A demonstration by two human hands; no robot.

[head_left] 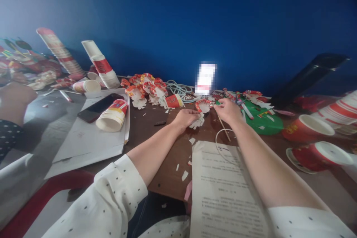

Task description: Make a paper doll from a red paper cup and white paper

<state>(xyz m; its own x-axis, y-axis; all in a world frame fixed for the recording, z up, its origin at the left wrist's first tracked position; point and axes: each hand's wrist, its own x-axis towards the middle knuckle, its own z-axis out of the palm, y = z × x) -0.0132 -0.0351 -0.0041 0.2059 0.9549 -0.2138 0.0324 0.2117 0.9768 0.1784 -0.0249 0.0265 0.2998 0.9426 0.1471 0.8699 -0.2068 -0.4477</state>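
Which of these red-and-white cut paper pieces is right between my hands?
The red-rimmed piece between your left hand and right hand; the heaped pieces sit farther left, beside the light-blue cords.

Smooth, printed paper is seen in the cut piece (205, 107), and paper with a faint sheen in the stacked cups (111, 119). A matt finish is shown by the printed sheet (223, 193) and the wall (156, 18). The phone (92, 111) is faced in glossy black; the sleeve (111, 189) is made of soft cloth.
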